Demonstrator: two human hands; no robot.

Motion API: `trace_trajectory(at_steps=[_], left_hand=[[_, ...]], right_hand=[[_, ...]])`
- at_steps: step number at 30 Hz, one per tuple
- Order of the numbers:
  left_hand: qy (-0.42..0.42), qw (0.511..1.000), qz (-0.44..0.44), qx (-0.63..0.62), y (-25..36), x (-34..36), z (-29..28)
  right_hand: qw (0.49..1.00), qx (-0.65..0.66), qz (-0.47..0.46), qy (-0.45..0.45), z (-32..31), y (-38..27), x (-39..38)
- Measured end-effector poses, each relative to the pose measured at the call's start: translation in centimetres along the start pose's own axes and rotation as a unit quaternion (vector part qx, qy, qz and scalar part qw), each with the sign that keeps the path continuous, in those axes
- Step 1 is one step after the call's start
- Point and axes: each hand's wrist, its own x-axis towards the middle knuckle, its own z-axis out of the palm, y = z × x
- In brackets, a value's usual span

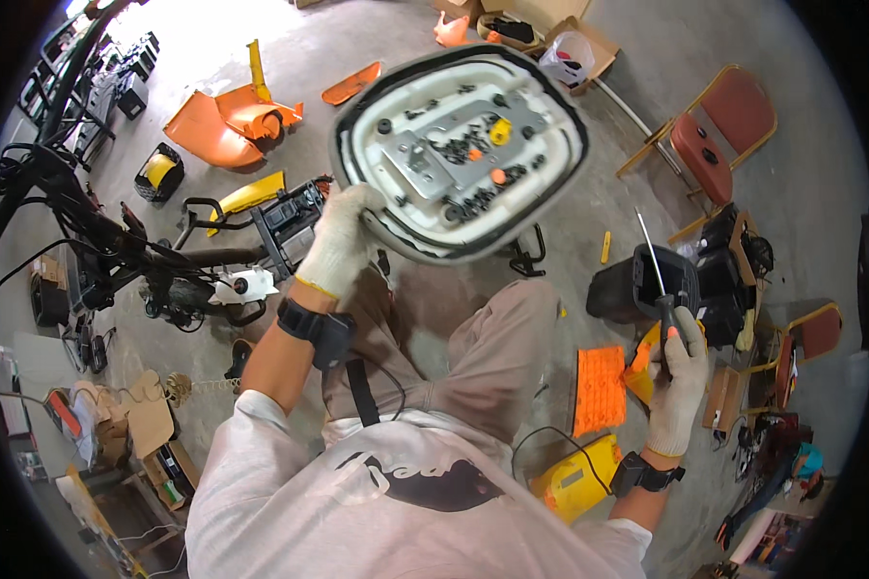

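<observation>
My left hand (pixel 343 236), in a pale work glove, grips the near left edge of a rounded lid-like tray (pixel 357 145) and holds it up over my knees. Its inside is white with a dark rim. On a grey metal plate (pixel 420 174) in its middle lie many small black screws or fasteners, with a yellow piece (pixel 500 131) and orange bits. My right hand (pixel 681 381), gloved too, is closed around the dark handle of a screwdriver (pixel 651 253). The long thin shaft points up and away, in front of an open black bin (pixel 608 288).
A dark vehicle frame with handlebars (pixel 53 188) stands at the left. Orange panels (pixel 212 130) and a yellow strip (pixel 251 196) lie on the floor ahead. Orange (pixel 599 391) and yellow (pixel 584 478) panels lie at my right, below padded chairs (pixel 710 154). Open boxes (pixel 169 473) sit lower left.
</observation>
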Motion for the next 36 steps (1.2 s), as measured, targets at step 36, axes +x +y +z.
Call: trace_trajectory(at_steps=[36], left_hand=[[0.048, 0.996, -0.029, 0.072, 5.6, 6.8, -1.5]], right_hand=[[0.99, 0.069, -0.056, -0.11, 17.9, 2.9, 9.3]])
